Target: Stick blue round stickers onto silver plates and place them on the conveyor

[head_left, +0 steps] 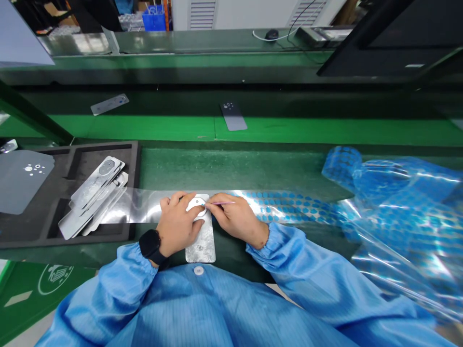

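A silvery, mottled phone back panel [201,246] lies upright on the bench in front of me, its camera area at the far end. My left hand [178,222], with a black watch on the wrist, holds the panel from the left, its fingertips at the camera area. My right hand [237,217] pinches a thin pink stick [227,203], whose tip points at the camera area close to my left index finger. Under both hands runs a clear film strip [144,205], bearing rows of blue round dots [285,202] on the right.
At left, a dark foam tray [134,193] holds a pile of silvery phone panels [94,193] and grey panels [23,180]. Crumpled clear film with blue dots [405,212] covers the right side. Two more panels, one grey [234,118] and one silvery [109,104], lie farther back.
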{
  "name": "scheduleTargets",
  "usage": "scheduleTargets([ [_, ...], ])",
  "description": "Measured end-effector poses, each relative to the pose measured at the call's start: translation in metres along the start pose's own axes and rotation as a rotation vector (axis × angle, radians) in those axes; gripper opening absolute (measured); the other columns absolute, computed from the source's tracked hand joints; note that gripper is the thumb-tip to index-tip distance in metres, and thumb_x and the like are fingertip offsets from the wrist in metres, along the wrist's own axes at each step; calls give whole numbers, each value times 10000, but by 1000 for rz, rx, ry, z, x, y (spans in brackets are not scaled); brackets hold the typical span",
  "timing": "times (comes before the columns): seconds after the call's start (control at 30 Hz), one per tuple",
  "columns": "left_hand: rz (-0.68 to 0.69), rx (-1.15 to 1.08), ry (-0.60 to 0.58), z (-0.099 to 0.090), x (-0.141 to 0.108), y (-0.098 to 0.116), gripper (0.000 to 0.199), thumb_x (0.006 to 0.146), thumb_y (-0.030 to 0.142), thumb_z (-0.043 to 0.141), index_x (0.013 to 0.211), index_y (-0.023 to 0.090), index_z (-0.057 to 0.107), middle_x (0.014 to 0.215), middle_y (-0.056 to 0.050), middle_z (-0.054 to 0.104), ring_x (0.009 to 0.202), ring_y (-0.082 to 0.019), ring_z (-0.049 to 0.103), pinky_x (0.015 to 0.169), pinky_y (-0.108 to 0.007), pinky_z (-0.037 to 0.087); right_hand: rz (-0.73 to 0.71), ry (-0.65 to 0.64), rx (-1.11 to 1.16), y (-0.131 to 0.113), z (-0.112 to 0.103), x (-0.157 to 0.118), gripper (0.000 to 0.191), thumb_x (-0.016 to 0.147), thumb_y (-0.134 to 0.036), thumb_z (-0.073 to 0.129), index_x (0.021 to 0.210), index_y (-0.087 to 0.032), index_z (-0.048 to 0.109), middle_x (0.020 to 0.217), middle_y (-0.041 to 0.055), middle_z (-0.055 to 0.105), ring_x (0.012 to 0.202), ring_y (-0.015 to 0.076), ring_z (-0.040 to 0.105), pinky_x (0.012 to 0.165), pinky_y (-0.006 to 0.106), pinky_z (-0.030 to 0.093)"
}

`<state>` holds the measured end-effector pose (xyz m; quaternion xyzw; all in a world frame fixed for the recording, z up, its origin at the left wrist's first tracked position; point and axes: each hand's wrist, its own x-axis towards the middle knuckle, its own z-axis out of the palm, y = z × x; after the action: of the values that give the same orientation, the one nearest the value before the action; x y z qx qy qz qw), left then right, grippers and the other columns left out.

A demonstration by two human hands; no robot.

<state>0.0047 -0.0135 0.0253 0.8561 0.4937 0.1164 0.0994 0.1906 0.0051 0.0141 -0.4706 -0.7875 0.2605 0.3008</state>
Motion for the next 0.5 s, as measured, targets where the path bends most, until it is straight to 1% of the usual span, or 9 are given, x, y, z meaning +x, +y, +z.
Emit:
scheduleTargets([
  [0.13,-2,-3,3,1,0,0,249,836,295,612,1066,264,704,1329,-115,582,1175,-362,461,821,-521,374,-37,-29,-34,0,-1,-2,223,932,-282,479,841,-218,673,817,63,721,772,197,668,738,306,512],
  [0.33,-9,-3,6,2,0,-1,231,843,310,625,1052,255,706,1333,-110,588,1184,-366,467,803,-514,377,-80,-30,-47,0,-4,-5,262,954,-289,448,843,-201,669,801,70,714,748,193,663,706,301,503],
  [0.5,-5,5,15,3,-1,-1,238,841,313,633,1061,240,686,1334,-110,593,1187,-364,469,801,-506,378,-73,-47,-27,-2,-5,-4,268,953,-295,450,841,-206,677,804,66,717,754,190,666,719,303,505],
])
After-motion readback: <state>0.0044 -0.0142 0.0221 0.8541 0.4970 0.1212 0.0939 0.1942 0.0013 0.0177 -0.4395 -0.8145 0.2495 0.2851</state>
